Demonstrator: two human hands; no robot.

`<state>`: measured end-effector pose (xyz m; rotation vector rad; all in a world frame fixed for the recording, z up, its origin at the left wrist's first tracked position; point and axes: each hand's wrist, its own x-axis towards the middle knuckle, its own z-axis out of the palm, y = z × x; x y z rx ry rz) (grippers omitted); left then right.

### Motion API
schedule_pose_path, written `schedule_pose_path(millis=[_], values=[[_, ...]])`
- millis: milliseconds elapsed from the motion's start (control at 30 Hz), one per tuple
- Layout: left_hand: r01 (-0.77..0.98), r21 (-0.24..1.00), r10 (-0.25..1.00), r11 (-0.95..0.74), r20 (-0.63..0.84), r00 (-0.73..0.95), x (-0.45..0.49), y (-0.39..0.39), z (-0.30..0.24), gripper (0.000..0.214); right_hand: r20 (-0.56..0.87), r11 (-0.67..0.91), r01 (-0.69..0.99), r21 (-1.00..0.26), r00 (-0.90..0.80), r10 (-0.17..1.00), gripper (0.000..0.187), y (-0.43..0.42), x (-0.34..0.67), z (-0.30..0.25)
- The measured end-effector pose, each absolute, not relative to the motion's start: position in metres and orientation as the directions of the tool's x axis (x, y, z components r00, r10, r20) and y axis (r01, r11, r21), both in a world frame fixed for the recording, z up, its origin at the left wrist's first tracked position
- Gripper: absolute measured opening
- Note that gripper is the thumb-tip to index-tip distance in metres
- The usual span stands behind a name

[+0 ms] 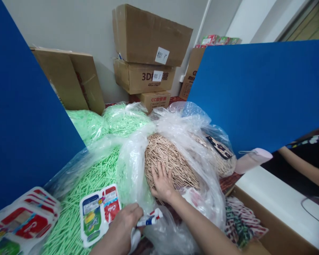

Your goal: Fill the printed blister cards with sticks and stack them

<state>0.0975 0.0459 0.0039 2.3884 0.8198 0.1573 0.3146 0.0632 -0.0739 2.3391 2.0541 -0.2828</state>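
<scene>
My right hand (163,181) lies with fingers spread on a heap of thin brown sticks (170,156) inside an open clear plastic bag (183,122). My left hand (129,219) is closed around a white package with red and blue print (150,217), seen nearly edge-on. Beside that hand, a printed double-compartment candy pack (99,214) marked "Cola" rests on bright green sticks (93,180). These fill another open plastic bag. Several similar packs (26,219) overlap at the lower left.
Cardboard boxes (149,35) are stacked against the wall. Blue panels (260,95) flank both sides. At the right stand a pale pink bottle (252,160) and a carton (276,223) with striped wrapped items. A person's arm (303,168) shows beyond the right panel.
</scene>
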Motion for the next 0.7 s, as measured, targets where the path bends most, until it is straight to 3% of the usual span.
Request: schedule_pose_path(millis=[333, 467, 700], values=[[0.547, 0.558, 0.618, -0.624, -0.075, 0.782, 0.09, 0.049, 0.009, 0.012, -0.108, -0.091, 0.996, -0.008, 0.09, 0.99, 0.11, 0.072, 0.325, -0.084], [0.553, 0.554, 0.636, -0.622, -0.055, 0.77, 0.085, 0.051, 0.011, 0.013, -0.12, 0.025, 0.998, 0.061, -0.018, 0.993, 0.11, 0.073, 0.344, -0.084], [0.527, 0.557, 0.619, -0.642, -0.03, 0.785, 0.081, 0.053, 0.006, 0.012, -0.058, 0.266, 0.954, 0.138, -0.26, 0.964, 0.089, 0.075, 0.388, -0.088]])
